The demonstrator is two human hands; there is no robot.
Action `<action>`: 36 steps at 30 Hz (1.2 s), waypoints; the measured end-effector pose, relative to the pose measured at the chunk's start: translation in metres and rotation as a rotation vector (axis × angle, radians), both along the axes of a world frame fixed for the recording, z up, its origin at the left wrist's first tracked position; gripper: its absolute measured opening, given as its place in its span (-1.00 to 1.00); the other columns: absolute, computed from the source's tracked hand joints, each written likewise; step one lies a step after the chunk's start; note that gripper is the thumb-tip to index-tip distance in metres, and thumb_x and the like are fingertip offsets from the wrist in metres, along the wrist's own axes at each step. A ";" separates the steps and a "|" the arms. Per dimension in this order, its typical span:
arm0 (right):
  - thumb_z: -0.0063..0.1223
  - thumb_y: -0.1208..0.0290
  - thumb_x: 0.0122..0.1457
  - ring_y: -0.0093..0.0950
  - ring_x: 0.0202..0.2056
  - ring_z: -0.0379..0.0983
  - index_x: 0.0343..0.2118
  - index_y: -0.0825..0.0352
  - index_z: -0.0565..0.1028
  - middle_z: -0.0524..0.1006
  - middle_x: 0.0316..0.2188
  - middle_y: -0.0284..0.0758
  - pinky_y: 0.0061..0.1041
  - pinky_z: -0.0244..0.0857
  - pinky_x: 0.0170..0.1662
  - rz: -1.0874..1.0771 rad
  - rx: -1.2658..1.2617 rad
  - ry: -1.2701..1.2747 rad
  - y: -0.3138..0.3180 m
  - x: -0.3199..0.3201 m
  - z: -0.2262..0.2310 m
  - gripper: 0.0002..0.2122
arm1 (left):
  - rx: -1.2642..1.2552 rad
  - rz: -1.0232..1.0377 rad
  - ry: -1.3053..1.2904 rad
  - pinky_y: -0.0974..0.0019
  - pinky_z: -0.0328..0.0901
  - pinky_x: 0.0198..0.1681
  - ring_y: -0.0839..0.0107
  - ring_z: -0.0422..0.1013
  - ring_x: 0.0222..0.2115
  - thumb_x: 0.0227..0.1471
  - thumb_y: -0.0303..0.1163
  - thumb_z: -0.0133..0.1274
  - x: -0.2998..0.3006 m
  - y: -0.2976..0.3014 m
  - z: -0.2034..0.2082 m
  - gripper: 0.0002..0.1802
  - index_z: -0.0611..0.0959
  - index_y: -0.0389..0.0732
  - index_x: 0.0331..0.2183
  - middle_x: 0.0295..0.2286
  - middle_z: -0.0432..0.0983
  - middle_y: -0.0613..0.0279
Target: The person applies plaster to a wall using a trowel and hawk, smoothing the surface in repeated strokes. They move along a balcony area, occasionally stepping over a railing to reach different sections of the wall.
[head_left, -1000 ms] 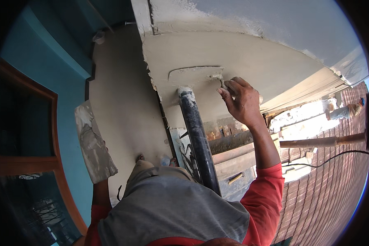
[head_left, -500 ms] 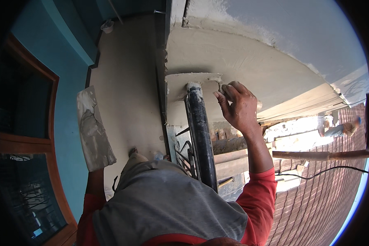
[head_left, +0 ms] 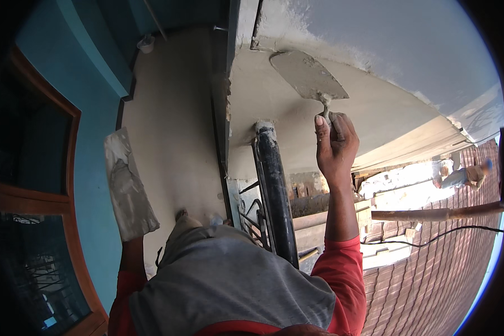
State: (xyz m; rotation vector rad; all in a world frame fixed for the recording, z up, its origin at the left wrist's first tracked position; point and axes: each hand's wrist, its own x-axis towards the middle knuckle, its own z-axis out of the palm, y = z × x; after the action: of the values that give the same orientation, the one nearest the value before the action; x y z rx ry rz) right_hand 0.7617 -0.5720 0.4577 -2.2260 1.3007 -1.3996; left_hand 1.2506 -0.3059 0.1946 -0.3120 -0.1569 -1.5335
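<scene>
**Trowel up on the plaster, board down low**

Right hand point(head_left: 335, 143) is raised at arm's length, fingers point(head_left: 321, 130) wrapped tight around the handle of a trowel point(head_left: 308, 75), whose blade lies flat against the grey plastered surface point(head_left: 375, 112). A black pipe point(head_left: 274, 190) stands just beside the wrist. On the left, a mortar board point(head_left: 127, 187) sticks up, smeared with grey mix. The left hand itself is hidden under it, so can't tell its grip.

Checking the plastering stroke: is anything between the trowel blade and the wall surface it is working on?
Nothing visible. The right hand holds the trowel with its blade flat against the plastered wall; the black pole stands to the left, clear of it.
</scene>
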 end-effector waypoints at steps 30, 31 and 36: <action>0.04 0.22 0.47 -0.57 -0.39 0.42 -0.29 0.42 0.58 0.49 -0.42 -0.42 -0.53 0.32 -0.25 -0.077 0.323 -1.005 -0.032 -0.063 -0.094 -0.68 | 0.105 -0.063 -0.238 -0.18 0.40 0.06 -0.05 0.35 0.02 0.40 -0.09 -0.03 -0.014 -0.026 0.060 -0.38 0.32 -0.26 0.29 0.06 0.26 -0.06; 0.04 0.23 0.47 -0.57 -0.39 0.41 -0.29 0.42 0.57 0.49 -0.43 -0.41 -0.52 0.31 -0.25 -0.036 0.309 -0.910 -0.028 -0.059 -0.097 -0.68 | 0.104 -0.063 -0.240 -0.17 0.41 0.06 -0.04 0.35 0.02 0.40 -0.09 -0.03 -0.015 -0.028 0.061 -0.38 0.32 -0.26 0.28 0.06 0.26 -0.06; 0.11 0.16 0.41 -0.33 -0.41 0.38 -0.35 0.43 0.54 0.43 -0.46 -0.22 -0.35 0.27 -0.30 0.043 0.229 -0.290 -0.009 -0.033 -0.108 -0.64 | 0.108 -0.086 -0.258 -0.17 0.41 0.04 -0.03 0.35 0.00 0.40 -0.10 -0.03 -0.019 -0.038 0.066 -0.39 0.32 -0.27 0.28 0.04 0.27 -0.06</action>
State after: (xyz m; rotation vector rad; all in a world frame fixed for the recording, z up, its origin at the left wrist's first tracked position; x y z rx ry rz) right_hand 0.7283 -0.5810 0.3500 -1.8158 1.2351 -1.4148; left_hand 1.2316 -0.3435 0.2610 -0.0344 -0.2655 -1.6581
